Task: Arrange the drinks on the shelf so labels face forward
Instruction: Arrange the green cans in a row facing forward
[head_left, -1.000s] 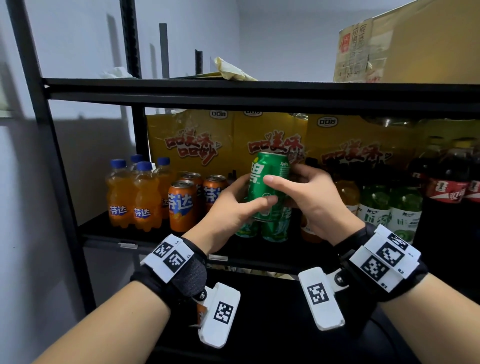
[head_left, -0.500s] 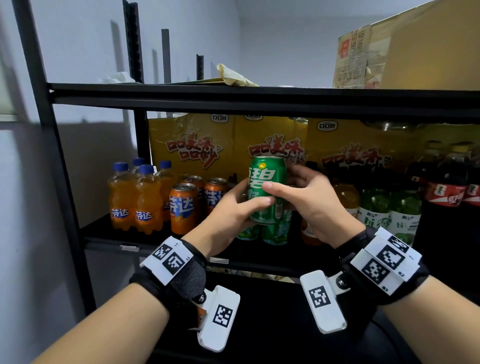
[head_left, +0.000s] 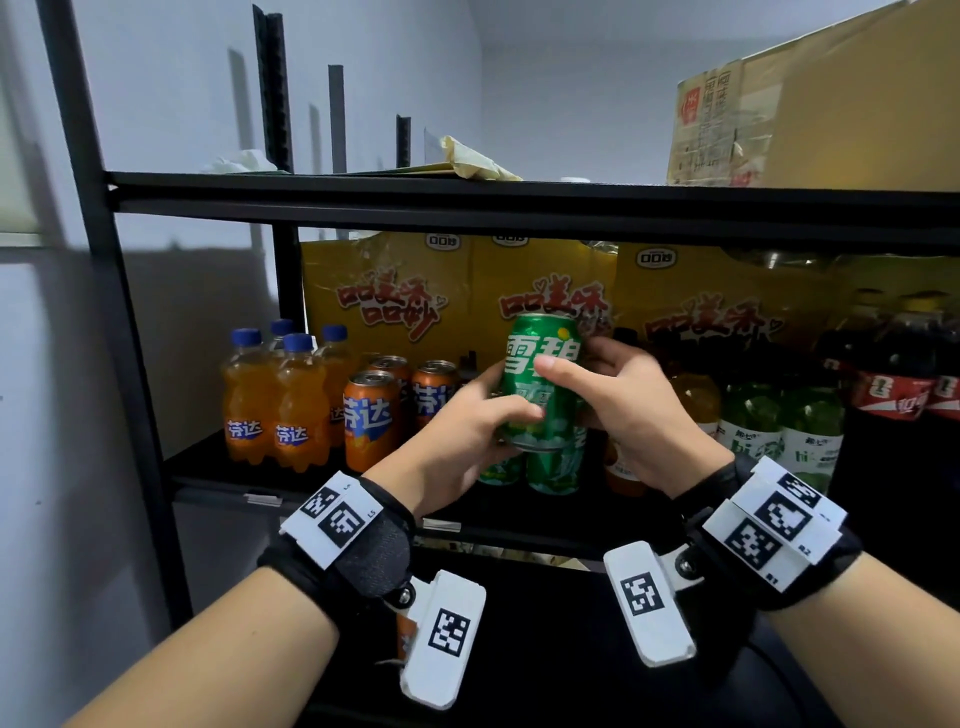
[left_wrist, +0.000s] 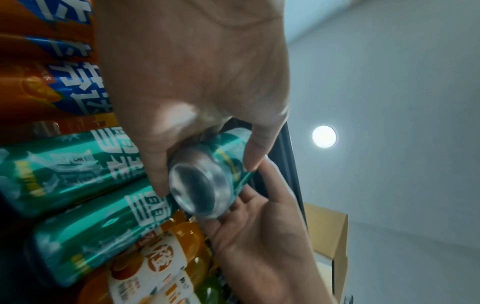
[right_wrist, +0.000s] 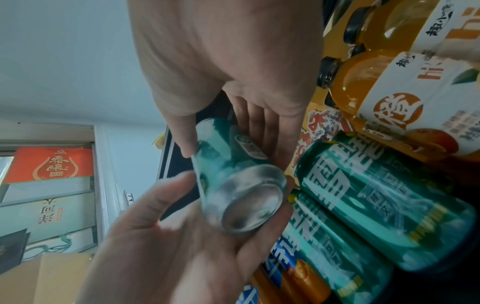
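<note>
On the shelf stand two green cans; left hand and right hand both grip a third

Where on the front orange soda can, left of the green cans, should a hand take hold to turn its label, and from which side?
Grip the front orange soda can round its upper wall near the rim, reaching in from the open front of the black metal shelf. It stands upright at the shelf's edge, with another orange can close behind and small orange bottles crowding its left, so the sides look tight.
</note>
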